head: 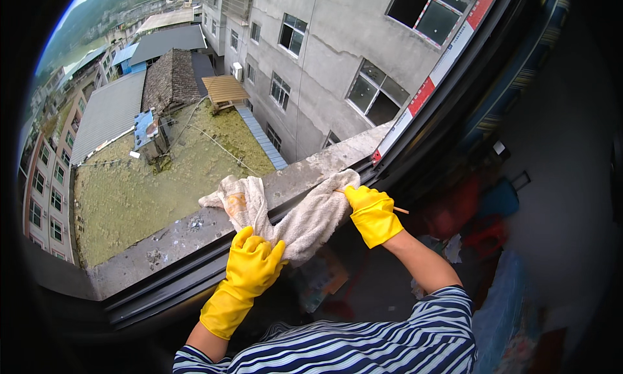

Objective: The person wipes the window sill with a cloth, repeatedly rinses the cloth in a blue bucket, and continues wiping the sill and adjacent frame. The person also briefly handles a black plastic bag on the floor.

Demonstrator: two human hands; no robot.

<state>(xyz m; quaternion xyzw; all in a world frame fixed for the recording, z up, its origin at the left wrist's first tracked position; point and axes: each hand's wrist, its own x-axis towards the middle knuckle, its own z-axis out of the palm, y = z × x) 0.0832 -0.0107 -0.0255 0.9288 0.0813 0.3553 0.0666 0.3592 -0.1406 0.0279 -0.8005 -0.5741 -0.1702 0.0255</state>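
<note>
A pale towelling rag [311, 223] with an orange mark near one end is draped over the dark metal window track [180, 272] and the concrete sill [170, 238] outside it. My left hand [253, 262], in a yellow rubber glove, grips the rag near its middle. In a matching glove, my right hand [372, 211] is closed around a thin wooden stick [401, 210]. One end of the stick pokes out behind the hand. Its other end meets the rag at the track, and the tip is hidden in the cloth.
A sliding window frame with red and white protective tape [421, 97] stands right of my right hand. Beyond the sill is a drop to a mossy flat roof [194, 145], facing a grey building [321, 57]. Inside, a red plastic stool [486, 235] and blue plastic sheeting [501, 296] sit in shadow.
</note>
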